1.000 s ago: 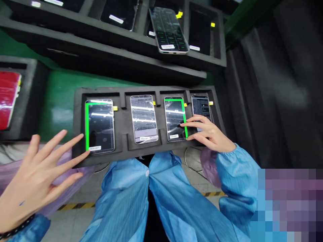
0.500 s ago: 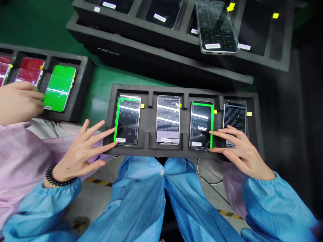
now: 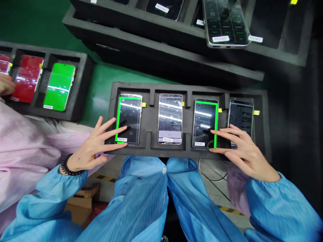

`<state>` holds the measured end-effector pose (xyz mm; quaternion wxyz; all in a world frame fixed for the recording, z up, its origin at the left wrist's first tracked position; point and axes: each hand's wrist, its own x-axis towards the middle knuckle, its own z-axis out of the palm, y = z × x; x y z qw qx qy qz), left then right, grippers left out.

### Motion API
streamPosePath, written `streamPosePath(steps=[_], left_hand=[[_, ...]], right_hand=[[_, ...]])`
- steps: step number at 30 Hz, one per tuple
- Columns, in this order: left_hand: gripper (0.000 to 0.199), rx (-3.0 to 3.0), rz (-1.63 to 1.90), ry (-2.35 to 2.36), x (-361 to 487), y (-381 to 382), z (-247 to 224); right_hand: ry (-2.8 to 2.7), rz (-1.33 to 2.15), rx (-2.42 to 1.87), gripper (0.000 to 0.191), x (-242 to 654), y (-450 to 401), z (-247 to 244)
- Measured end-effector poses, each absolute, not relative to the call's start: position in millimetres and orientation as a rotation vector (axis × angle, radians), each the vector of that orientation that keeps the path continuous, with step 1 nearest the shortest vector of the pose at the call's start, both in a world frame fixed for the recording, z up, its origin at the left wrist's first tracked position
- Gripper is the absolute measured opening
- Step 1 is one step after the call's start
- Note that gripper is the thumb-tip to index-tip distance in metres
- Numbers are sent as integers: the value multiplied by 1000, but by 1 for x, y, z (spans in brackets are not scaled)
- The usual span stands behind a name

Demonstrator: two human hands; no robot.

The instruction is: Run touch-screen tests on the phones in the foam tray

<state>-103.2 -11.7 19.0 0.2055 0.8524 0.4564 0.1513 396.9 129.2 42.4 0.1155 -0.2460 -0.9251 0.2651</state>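
A black foam tray [image 3: 188,153] in front of me holds several smartphones in separate slots. My left hand [image 3: 94,148] has its fingers spread, with fingertips at the lower part of the leftmost phone [image 3: 130,117], whose dark screen shows green along its top and left edges. With fingers apart, my right hand [image 3: 246,153] touches the lower right of the third phone [image 3: 204,117]; green lines the top and right of that screen. Between them lies a phone with lines of text [image 3: 170,117]. The rightmost phone [image 3: 241,114] is partly covered by my right hand.
Another foam tray [image 3: 82,90] at left holds a green-screen phone [image 3: 58,85] and red-screen phones [image 3: 27,77]. A co-worker's hand [image 3: 6,84] is beside them. Behind, stacked foam trays [image 3: 156,40] carry more phones, one loose phone [image 3: 227,23] lying across the top.
My left fingers have slid right along the bottom of the leftmost phone. My right fingers stay at the third phone's lower right. The co-worker's hand has moved left, away from the green-screen phone.
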Motion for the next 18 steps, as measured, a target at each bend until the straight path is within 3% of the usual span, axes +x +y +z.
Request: streamPosePath(steps=[18], left_hand=[[57,2399,424,1230,-75,2,21]], right_hand=[[-2812,651,-574,30,358,124,47]])
